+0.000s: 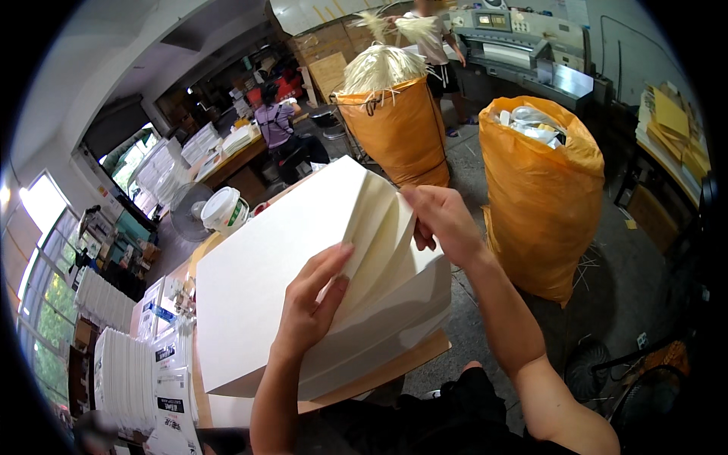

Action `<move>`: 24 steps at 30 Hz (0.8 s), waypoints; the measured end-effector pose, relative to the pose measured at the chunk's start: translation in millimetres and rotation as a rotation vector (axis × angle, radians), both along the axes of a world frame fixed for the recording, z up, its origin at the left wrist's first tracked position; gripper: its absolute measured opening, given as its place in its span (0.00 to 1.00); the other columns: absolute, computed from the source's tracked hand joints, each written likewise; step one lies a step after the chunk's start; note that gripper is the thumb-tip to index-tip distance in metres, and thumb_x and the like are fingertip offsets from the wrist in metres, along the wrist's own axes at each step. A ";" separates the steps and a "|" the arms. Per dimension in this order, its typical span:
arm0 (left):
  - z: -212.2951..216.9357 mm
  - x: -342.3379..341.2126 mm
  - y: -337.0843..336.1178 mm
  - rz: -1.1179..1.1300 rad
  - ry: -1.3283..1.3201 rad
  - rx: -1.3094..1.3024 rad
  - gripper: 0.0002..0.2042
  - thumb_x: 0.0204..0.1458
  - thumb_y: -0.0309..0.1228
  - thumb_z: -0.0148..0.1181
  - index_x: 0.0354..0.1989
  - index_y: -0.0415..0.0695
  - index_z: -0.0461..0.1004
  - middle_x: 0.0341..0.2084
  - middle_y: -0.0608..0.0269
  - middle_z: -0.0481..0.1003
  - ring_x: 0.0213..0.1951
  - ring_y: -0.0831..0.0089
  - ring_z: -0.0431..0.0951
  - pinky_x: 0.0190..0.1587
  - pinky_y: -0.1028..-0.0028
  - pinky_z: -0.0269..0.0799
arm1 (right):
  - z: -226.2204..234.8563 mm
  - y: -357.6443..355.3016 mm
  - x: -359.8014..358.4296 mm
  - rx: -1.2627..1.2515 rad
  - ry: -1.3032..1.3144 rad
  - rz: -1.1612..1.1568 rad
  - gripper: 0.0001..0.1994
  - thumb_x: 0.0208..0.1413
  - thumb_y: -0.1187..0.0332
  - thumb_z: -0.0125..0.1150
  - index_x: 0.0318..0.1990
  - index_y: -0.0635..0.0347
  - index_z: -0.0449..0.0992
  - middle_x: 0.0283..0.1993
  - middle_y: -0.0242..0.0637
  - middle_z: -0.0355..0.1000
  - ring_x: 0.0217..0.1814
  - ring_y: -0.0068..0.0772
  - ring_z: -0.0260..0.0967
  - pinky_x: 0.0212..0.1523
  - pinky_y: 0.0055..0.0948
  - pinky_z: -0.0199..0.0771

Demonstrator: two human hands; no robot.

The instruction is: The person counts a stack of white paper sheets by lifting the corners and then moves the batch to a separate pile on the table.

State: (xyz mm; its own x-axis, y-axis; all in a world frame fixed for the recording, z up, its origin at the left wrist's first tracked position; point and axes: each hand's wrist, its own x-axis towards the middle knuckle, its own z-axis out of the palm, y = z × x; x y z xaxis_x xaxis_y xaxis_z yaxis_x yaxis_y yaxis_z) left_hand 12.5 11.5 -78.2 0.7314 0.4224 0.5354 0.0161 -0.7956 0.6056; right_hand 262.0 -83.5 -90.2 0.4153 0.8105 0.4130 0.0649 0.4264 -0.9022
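A thick stack of large cream paper sheets (pixel 265 280) lies on a wooden table (pixel 394 368) in front of me. My right hand (pixel 444 220) pinches the far right corner of the upper sheets and lifts them, so they fan apart. My left hand (pixel 315 296) rests on the stack's right edge, fingers slipped between the fanned sheets and thumb on top.
Two full orange sacks stand on the floor, one to the right (pixel 542 197) and one behind (pixel 398 125). A white tub (pixel 224 210) and a small fan (pixel 188 212) sit past the stack. Printed packs (pixel 163 356) lie left. A person sits at a far table (pixel 277 129); another stands by a cutting machine (pixel 531 45).
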 end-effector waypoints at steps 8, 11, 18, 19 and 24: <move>5.7 1.5 -4.1 -0.025 0.133 0.193 0.28 0.48 0.21 0.74 0.60 0.48 0.79 0.62 0.49 0.75 0.62 0.52 0.77 0.63 0.59 0.76 | 6.2 1.0 -4.9 0.046 0.407 0.189 0.16 0.68 0.63 0.61 0.25 0.56 0.72 0.19 0.30 0.69 0.19 0.24 0.73 0.18 0.22 0.66; 4.6 2.0 -3.9 -0.031 0.084 0.185 0.31 0.43 0.18 0.76 0.60 0.46 0.78 0.60 0.49 0.77 0.61 0.52 0.78 0.63 0.59 0.74 | 1.3 0.2 -0.6 0.035 0.384 0.199 0.16 0.68 0.63 0.60 0.26 0.57 0.71 0.20 0.30 0.69 0.20 0.24 0.73 0.18 0.22 0.66; 1.9 -0.8 2.1 -0.026 0.037 0.133 0.32 0.42 0.18 0.77 0.61 0.46 0.78 0.58 0.52 0.79 0.60 0.52 0.79 0.63 0.60 0.74 | -31.1 -37.1 -22.1 0.149 -0.801 -0.634 0.14 0.62 0.56 0.66 0.39 0.58 0.77 0.41 0.42 0.76 0.47 0.39 0.77 0.51 0.41 0.74; 1.1 -0.7 2.2 -0.032 0.040 0.142 0.32 0.42 0.19 0.77 0.61 0.46 0.78 0.59 0.51 0.79 0.60 0.52 0.79 0.63 0.60 0.75 | -29.1 -39.8 -26.8 0.173 -0.985 -0.508 0.15 0.61 0.55 0.67 0.43 0.57 0.79 0.45 0.43 0.76 0.53 0.42 0.76 0.59 0.47 0.70; 7.4 2.2 -9.7 -0.019 0.313 0.533 0.33 0.48 0.25 0.76 0.66 0.48 0.74 0.61 0.48 0.76 0.59 0.49 0.79 0.61 0.58 0.76 | -37.5 -46.2 -34.6 -0.105 -1.192 -0.130 0.28 0.63 0.38 0.60 0.55 0.52 0.83 0.61 0.47 0.75 0.75 0.52 0.62 0.77 0.63 0.40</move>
State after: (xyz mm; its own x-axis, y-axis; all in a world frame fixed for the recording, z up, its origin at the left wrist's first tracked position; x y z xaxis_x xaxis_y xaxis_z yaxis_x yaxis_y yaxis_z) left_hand 14.7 1.8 -70.8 0.8927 0.1409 0.4281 0.1115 -0.9894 0.0933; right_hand 227.4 -129.7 -127.7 -0.1016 0.8437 0.5271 0.9186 0.2830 -0.2759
